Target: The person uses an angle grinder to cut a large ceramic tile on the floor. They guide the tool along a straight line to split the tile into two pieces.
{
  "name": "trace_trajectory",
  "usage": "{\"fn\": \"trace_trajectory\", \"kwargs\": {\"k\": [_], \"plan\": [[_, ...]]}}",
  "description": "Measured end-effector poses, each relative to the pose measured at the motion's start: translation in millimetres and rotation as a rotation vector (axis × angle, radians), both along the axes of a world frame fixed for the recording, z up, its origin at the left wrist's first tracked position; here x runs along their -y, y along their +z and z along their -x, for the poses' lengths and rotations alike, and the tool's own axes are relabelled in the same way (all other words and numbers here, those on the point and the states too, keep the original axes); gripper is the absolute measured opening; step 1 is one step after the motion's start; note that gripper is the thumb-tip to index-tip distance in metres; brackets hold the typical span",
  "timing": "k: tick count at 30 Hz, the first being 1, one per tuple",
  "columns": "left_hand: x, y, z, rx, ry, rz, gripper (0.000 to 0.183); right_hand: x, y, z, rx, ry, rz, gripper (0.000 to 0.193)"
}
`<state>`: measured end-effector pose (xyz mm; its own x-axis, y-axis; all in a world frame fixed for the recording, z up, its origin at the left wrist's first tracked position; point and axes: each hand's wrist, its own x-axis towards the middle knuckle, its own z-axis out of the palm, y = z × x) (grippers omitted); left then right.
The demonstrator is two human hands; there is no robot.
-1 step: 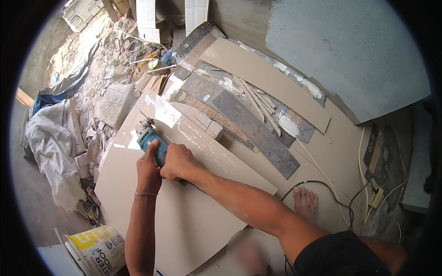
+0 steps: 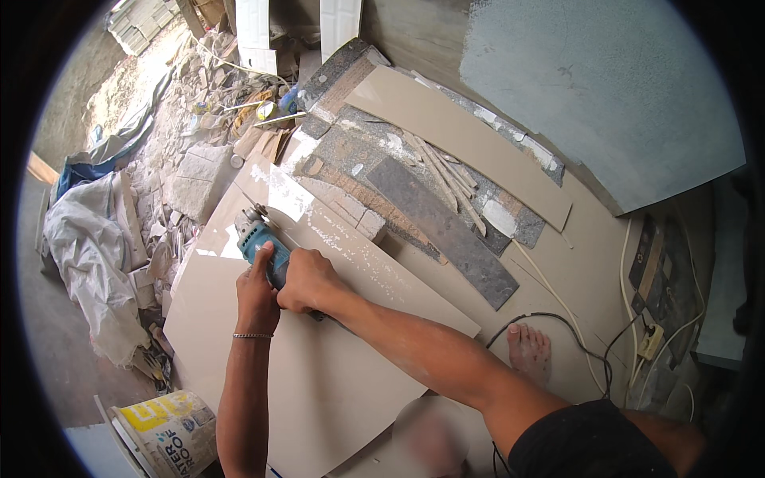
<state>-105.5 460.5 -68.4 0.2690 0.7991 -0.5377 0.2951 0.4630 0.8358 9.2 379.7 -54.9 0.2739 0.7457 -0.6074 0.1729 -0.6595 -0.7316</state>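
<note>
A teal angle grinder (image 2: pixel 264 248) is held over the far left part of a large beige tile (image 2: pixel 351 390), its metal head pointing to the far left. My left hand (image 2: pixel 256 293), with a chain bracelet at the wrist, wraps the near side of the grinder's body, thumb along the top. From the right, my right hand (image 2: pixel 306 279) closes round its rear end. The contact between the disc and the tile is too small to make out. Pale dust and white patches lie on the tile's far part.
Rubble (image 2: pixel 199 179) and a white plastic sheet (image 2: pixel 92 255) lie left. A bucket (image 2: pixel 171 430) stands near left. Beyond the tile are a dark grey strip (image 2: pixel 442 227) and a long beige strip (image 2: pixel 462 139). A black cord (image 2: pixel 558 315) runs past a bare foot (image 2: pixel 529 350) toward a socket block (image 2: pixel 651 341).
</note>
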Motion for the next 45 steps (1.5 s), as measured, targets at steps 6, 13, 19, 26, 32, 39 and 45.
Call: {"fn": "trace_trajectory", "kwargs": {"k": [6, 13, 19, 26, 32, 39, 45], "plan": [[7, 3, -3, -0.028, 0.0, -0.009, 0.041, 4, 0, 1, 0.007, -0.012, -0.005, 0.058], [30, 7, -3, 0.016, 0.032, 0.007, 0.04, 26, -5, 5, -0.014, -0.028, -0.043, 0.058], [48, 8, -2, -0.023, 0.041, 0.001, 0.039, 45, -7, 6, -0.026, -0.032, -0.075, 0.059], [52, 8, 6, 0.04, 0.001, 0.061, 0.048, 56, -8, 7, 0.014, -0.004, -0.058, 0.062], [49, 6, -3, 0.0, 0.048, -0.022, 0.04, 44, -6, 5, 0.003, -0.001, -0.049, 0.059], [35, 10, -3, -0.023, 0.008, -0.024, 0.043, 32, -1, 4, 0.0, -0.039, -0.05, 0.054], [22, 8, 2, 0.019, 0.005, 0.041, 0.048, 23, -1, 3, -0.004, -0.023, -0.027, 0.052]]}}
